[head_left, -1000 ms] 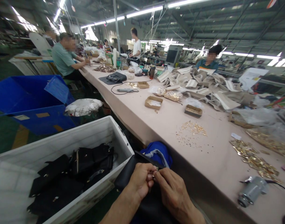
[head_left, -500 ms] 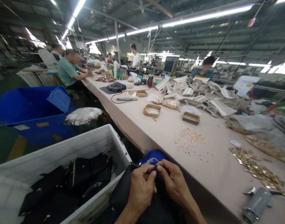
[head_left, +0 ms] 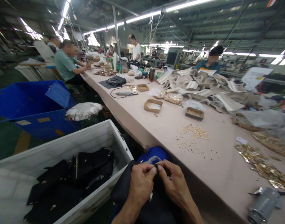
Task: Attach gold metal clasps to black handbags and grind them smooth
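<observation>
My left hand (head_left: 140, 183) and my right hand (head_left: 173, 183) meet at the bottom centre, over a black bag (head_left: 123, 193) lying in my lap. Both pinch the bag's top edge, thumbs and fingertips pressed together. A tiny gold part shows between the fingertips, too small to name. Just behind my hands lies a blue cloth item (head_left: 154, 154) against the edge of the long pink table (head_left: 156, 127).
A white bin (head_left: 63, 143) of black bags stands at my left, a blue bin (head_left: 27, 102) beyond it. Loose gold fittings (head_left: 195, 132), cardboard trays (head_left: 153, 105), a grey motor tool (head_left: 263, 203) and beige bag pieces (head_left: 203, 84) lie on the table. Several people work further along.
My hands stayed pinched together and shifted slightly up the bag's edge. The view tilted up and then back down a little.
</observation>
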Available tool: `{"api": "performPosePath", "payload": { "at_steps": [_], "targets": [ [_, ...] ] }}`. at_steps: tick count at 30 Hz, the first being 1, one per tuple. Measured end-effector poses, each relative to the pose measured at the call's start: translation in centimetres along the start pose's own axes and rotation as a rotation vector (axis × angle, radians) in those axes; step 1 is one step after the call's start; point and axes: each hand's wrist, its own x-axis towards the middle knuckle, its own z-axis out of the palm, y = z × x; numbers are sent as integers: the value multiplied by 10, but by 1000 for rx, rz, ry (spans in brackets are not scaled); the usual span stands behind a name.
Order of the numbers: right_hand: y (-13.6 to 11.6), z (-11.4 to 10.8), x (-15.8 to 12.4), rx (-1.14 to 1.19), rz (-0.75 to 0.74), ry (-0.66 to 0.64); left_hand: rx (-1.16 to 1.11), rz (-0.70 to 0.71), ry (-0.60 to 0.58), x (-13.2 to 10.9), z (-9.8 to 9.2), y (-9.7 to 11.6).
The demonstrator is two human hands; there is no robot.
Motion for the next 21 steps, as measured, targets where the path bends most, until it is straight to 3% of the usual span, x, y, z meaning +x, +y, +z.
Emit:
{"api": "performPosePath", "payload": {
  "at_steps": [6,13,21],
  "targets": [
    [2,4,-2,77,74,-1,145,129,55,-2,1,3],
    [12,14,-4,192,226,45,257,136,84,-4,1,8],
    [27,22,-4,632,372,6,230,104,81,-1,-2,-2]
  ]
}}
